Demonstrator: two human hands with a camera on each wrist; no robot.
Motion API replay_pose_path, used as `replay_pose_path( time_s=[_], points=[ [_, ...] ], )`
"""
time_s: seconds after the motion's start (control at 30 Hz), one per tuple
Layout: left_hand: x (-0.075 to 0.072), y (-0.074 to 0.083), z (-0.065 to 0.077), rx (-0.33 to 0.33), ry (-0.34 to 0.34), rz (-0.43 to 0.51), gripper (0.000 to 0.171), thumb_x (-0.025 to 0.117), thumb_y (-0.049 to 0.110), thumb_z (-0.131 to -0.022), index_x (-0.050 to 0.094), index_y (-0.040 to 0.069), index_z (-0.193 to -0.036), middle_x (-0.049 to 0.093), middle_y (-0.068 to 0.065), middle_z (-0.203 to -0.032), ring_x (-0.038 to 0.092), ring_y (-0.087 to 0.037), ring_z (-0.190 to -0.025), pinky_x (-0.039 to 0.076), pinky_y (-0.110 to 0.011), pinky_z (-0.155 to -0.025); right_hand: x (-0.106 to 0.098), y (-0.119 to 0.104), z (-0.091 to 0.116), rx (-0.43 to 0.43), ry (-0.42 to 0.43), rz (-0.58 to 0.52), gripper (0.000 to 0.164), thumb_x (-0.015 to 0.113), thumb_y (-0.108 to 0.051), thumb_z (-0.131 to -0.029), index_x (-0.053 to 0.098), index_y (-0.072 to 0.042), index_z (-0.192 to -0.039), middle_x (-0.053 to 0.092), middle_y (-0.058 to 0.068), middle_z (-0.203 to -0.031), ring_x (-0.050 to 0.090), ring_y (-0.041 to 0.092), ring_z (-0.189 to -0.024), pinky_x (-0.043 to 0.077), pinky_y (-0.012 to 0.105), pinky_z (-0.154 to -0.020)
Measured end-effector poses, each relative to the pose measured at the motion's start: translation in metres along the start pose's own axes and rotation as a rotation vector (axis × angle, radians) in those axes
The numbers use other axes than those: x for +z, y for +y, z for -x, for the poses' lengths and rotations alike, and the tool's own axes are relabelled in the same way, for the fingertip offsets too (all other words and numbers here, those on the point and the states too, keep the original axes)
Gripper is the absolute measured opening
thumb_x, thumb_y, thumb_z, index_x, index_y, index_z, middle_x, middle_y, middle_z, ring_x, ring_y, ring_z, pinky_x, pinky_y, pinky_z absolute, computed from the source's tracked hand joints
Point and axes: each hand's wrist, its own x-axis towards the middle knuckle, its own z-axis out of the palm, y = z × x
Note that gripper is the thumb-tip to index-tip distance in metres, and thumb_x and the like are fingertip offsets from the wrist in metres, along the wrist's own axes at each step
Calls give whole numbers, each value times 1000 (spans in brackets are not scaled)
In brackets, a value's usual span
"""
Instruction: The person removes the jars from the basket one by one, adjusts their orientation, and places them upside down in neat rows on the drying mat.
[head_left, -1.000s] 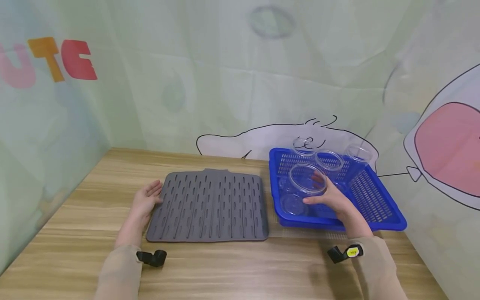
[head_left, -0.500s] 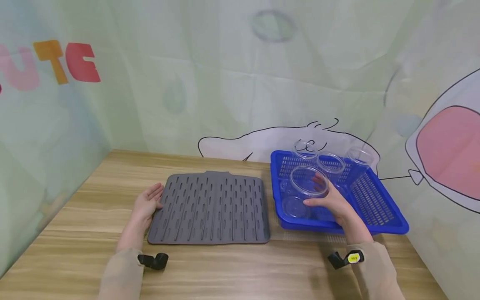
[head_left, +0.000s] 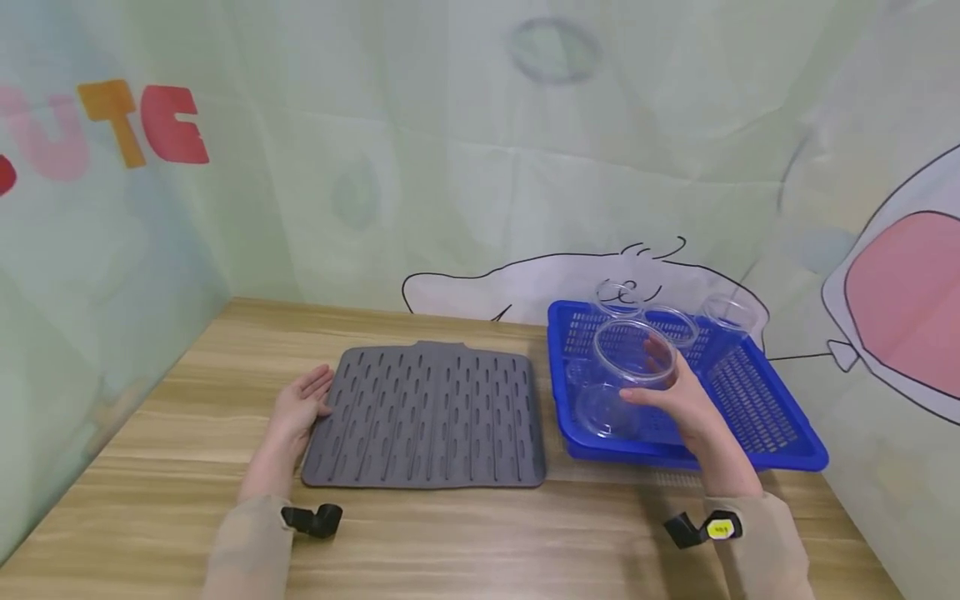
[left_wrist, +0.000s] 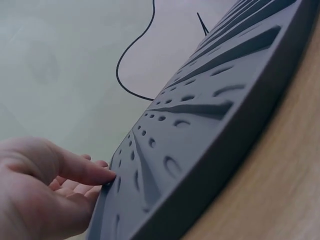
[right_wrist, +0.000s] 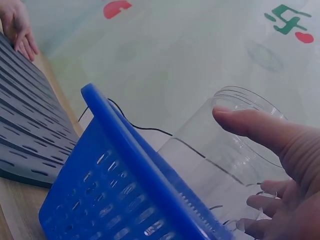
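A clear plastic jar [head_left: 618, 375] with a wide round rim stands tilted within the blue basket [head_left: 787, 458]. My right hand [head_left: 686, 400] grips it near the rim, thumb on the near side and fingers round the far side, as the right wrist view [right_wrist: 280, 150] also shows. Whether its base touches the basket floor I cannot tell. My left hand [head_left: 300, 408] lies beside the left edge of a grey slotted drying mat [head_left: 427, 417]. Its thumb tip touches the mat's edge, and its fingers extend loosely past it.
Several more clear jars sit in the basket, among them one at the back left [head_left: 618, 300] and one at the back right [head_left: 729, 312]. The wooden table [head_left: 465, 542] meets a printed cloth wall [head_left: 450, 208] behind.
The jar in my right hand has risen slightly within the basket. My left hand stays at the mat's edge. The whole head view has shifted a little.
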Motion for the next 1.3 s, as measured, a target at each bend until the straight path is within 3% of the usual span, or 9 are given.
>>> replay_pose_path(
  time_s=[0.37, 0.57, 0.77, 0.9, 1.07, 1.3],
  points=[
    [-2, 11, 7, 2, 26, -31, 77, 41, -20, -86, 13, 2, -155, 14, -16, -162, 19, -29, -150, 21, -38, -123, -2, -26, 7, -57, 90, 5, 105, 79, -12, -79, 10, -13, -158, 19, 11, -163, 18, 35, -149, 18, 64, -119],
    [3, 22, 13, 70, 0, -95, 69, 46, -6, -95, 13, 5, -156, 18, -15, -162, 23, -28, -149, 27, -36, -121, 2, -49, 9, -140, 124, 57, 104, 82, -13, -75, 17, -11, -156, 28, 13, -159, 26, 35, -145, 26, 62, -117],
    [13, 37, 23, 126, -31, -80, 72, 55, 8, -98, 14, 11, -157, 21, -12, -162, 28, -27, -148, 29, -39, -121, 15, -83, 9, -214, 139, 152, 107, 86, -20, -71, 22, -23, -156, 34, 5, -158, 30, 32, -145, 32, 64, -112],
    [23, 42, 27, 193, -76, -73, 78, 61, 16, -96, 13, 12, -158, 20, -13, -163, 25, -30, -148, 25, -44, -123, 31, -106, 5, -274, 177, 273, 111, 90, -23, -65, 26, -24, -155, 40, 7, -154, 35, 32, -141, 35, 64, -110],
    [34, 45, 31, 251, -131, -123, 84, 65, 19, -94, 10, 13, -158, 20, -12, -163, 22, -31, -149, 20, -53, -123, 62, -128, -6, -353, 229, 408, 112, 93, -25, -58, 32, -19, -153, 44, 13, -150, 40, 36, -136, 37, 62, -108],
    [50, 52, 38, 300, -193, -145, 88, 66, 15, -93, 7, 14, -158, 20, -11, -163, 20, -32, -150, 17, -61, -121, 116, -136, -19, -459, 337, 605, 113, 95, -31, -53, 39, -21, -149, 46, 10, -149, 39, 35, -136, 35, 66, -104]
  ],
)
